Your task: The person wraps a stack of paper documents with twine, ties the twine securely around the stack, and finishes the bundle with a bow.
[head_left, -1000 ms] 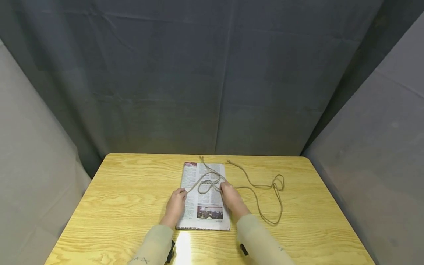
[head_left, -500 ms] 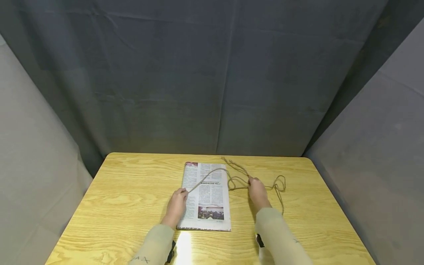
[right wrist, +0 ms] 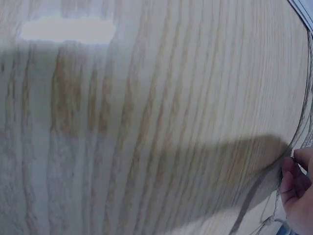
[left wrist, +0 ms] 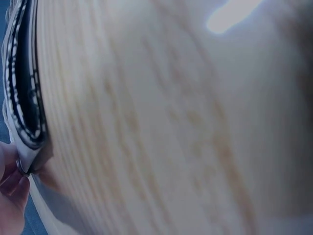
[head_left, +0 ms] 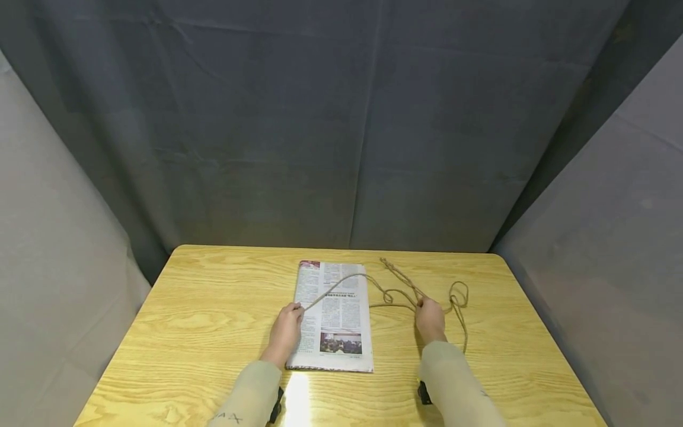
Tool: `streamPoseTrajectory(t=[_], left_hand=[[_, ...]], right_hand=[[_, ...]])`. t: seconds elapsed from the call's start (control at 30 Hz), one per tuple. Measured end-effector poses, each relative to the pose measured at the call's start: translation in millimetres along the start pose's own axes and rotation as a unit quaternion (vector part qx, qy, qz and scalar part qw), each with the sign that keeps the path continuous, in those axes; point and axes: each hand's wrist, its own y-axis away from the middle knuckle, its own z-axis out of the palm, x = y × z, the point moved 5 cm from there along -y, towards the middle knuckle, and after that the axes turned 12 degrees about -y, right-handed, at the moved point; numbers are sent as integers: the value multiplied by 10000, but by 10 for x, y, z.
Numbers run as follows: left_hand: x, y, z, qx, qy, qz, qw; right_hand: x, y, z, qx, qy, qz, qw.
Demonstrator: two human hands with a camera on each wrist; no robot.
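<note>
A folded newspaper (head_left: pixel 341 320) lies flat on the wooden table. My left hand (head_left: pixel 285 332) is at its left edge, pinching a tan rope (head_left: pixel 328 290) that arcs over the paper to the right. In the left wrist view, the fingers (left wrist: pixel 12 188) are right at the newspaper's folded side (left wrist: pixel 32 132). Right of the paper, my right hand (head_left: pixel 430 319) pinches gathered strands of the same rope, and in the right wrist view the rope (right wrist: pixel 304 110) runs between the thumb and fingers. One strand reaches the newspaper's right edge.
Beyond my right hand, a slack loop of rope (head_left: pixel 460 293) lies on the table (head_left: pixel 213 296). Rope ends (head_left: pixel 385 261) point toward the table's back edge. A dark curtain (head_left: pixel 267 148) hangs behind, with pale cloth walls (head_left: pixel 613 237) on both sides.
My right hand has moved from the newspaper to the right, drawing the rope's strands and loops off the paper. My left hand keeps its place at the left edge.
</note>
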Motion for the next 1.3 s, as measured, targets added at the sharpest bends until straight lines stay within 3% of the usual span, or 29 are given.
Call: streamPoseTrajectory(t=[0.33, 0.6, 0.87, 1.07, 1.23, 1.3], left_hand=[[-10, -6, 1, 22, -71, 6, 10000], [-10, 1, 6, 36, -73, 18, 10000], [-11, 9, 21, -11, -52, -13, 10000], [-5, 14, 12, 27, 5, 11, 10000], [-3, 10, 11, 26, 7, 27, 10000], [-4, 8, 11, 1, 8, 14, 10000]], right_hand=[[275, 140, -223, 370, -234, 510, 9977], [463, 211, -359, 1044, -87, 498, 9933], [571, 250, -400, 1506, -366, 982, 9830], [518, 262, -404, 1563, -274, 848, 9837], [422, 190, -357, 1317, -987, 564, 9847], [384, 142, -325, 1138, -1031, 428, 9872]])
